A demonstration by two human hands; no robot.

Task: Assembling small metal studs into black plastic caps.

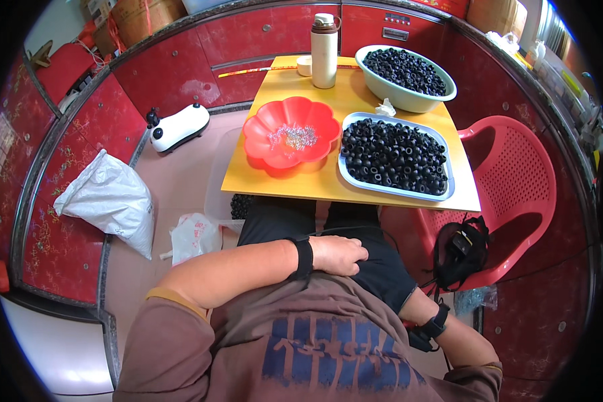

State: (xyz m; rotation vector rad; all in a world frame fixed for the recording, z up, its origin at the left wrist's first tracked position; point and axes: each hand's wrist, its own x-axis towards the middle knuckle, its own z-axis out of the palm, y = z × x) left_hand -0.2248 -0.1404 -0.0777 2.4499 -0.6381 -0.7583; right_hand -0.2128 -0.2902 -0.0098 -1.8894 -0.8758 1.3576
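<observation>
My left hand (338, 256) lies across my lap on the dark shorts (281, 224), a black band at its wrist. Its fingers look curled together with the tips turned down, so anything in them is hidden. Beside my right thigh, my right hand (418, 307) shows only near the wrist, above another black band (437, 320); the shorts hide its fingers. Ahead stands a yellow table (275, 186). On it are a red flower-shaped bowl (258, 144) with small clear, glittering pieces and a pale blue tray (355, 177) heaped with black ring-like beads.
A pale green basin (409, 102) of similar black pieces and a white flask (324, 57) stand at the table's back. A red plastic chair (532, 167) holding a black mesh bag (457, 251) is at right. White sack (110, 201) and a white-black device (179, 127) lie left.
</observation>
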